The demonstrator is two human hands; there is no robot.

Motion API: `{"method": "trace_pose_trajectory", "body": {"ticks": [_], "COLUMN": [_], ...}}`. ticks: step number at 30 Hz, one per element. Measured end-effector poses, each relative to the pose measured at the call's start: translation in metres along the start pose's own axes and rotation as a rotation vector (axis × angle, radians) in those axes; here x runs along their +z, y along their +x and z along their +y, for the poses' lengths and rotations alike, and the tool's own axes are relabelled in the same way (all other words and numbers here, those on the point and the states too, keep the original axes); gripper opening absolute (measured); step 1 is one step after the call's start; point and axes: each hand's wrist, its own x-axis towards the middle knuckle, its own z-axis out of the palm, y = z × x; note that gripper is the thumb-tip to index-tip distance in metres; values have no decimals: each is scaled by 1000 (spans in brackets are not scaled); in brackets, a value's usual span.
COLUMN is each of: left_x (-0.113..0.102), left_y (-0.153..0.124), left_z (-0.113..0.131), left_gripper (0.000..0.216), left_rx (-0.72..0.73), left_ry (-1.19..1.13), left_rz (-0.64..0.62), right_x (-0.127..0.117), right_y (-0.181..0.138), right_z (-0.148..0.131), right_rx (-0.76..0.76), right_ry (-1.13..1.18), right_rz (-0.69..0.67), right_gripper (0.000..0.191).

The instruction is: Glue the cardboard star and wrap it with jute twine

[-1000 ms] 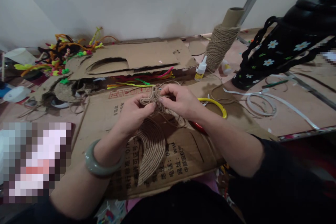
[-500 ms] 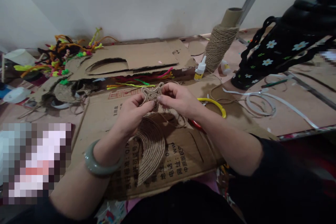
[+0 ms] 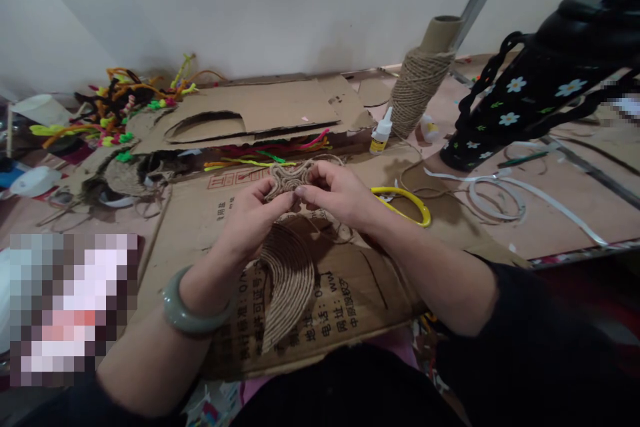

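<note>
Between both hands is a small piece of coiled jute twine (image 3: 290, 177), with looping lobes like a star. My left hand (image 3: 257, 210) pinches its left and lower edge, thumb across the front. My right hand (image 3: 337, 193) grips its right side, and the two thumb tips meet at the lower edge. The fingers cover part of the piece. Just below my hands, a crescent of twine rows (image 3: 293, 280) lies on the printed cardboard (image 3: 190, 240). Thin loose twine (image 3: 345, 230) trails under my right hand.
Behind stand a twine spool (image 3: 420, 83) and a small glue bottle (image 3: 381, 133). Yellow-handled scissors (image 3: 417, 203) lie beside my right forearm. A black flowered water bottle (image 3: 525, 87) stands at right, near white tape (image 3: 560, 203). Colourful pipe cleaners (image 3: 120, 97) pile at back left.
The twine piece has tilted slightly in my fingers. My right thumb has shifted left to meet my left thumb, and my right forearm has dropped a little over the scissors.
</note>
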Motion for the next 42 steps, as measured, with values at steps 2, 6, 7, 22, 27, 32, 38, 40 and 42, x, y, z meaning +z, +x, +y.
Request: {"method": "trace_pose_trajectory", "body": {"ticks": [2,6,7,22,27,32,38,40,42], "left_x": [1,1,1,1,0,-2,1,1,1], "left_y": [-1,0,0,2,3,3,1,1,0], "left_z": [2,4,4,3,0,-4,2,2,1], "left_gripper": [11,14,15,20,17,19,19,19,16], "left_rx": [-33,-115,-107,-42,-6,-1,-11,-7,-2], "left_ry": [65,75,42,-39,-36,-37,-5,-18,-45], "left_rz": [-16,-12,-5,78,62,70,104,98,72], "right_x": [-2,-5,-5,-1,0,0,2,3,3], "right_y": [0,1,1,4,3,3,2,1,1], "right_z": [-2,-5,-6,-5,-6,-3,-4,-5,-6], "right_rx": [17,59,62,171,178,187,191,205,217], "right_ry": [24,45,64,376,391,371,370,396,441], "right_rz": [3,93,108,146,152,110,84,95,118], "right_gripper": [20,11,10,9,9,10,11,11,11]}}
